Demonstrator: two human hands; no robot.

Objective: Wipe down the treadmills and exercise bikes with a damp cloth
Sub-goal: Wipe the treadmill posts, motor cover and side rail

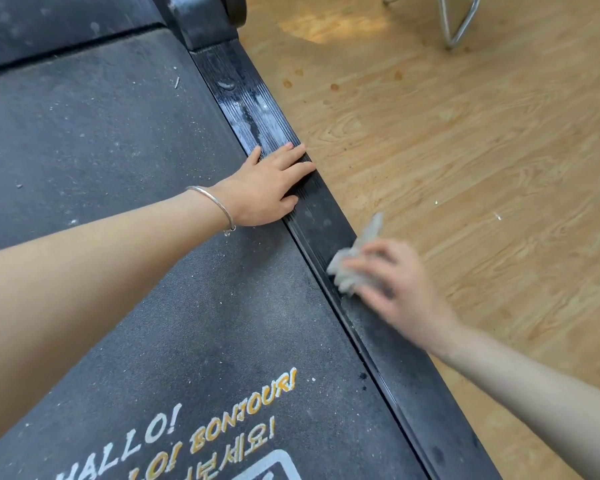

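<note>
A black treadmill lies below me, its dusty belt [125,161] printed with greetings near the bottom. Its ribbed right side rail [329,226] runs diagonally and shows wet streaks farther up. My left hand [264,185], a silver bangle on its wrist, rests flat with straight fingers across the rail. My right hand [392,282], blurred by motion, grips a crumpled pale grey cloth [354,265] and presses it onto the rail lower down, at the rail's outer edge.
Light wooden floor [465,150] stretches to the right of the treadmill, with a few small stains and white specks. A chrome tube frame [456,26] stands at the top right. The treadmill's black front housing [205,19] rises at the top.
</note>
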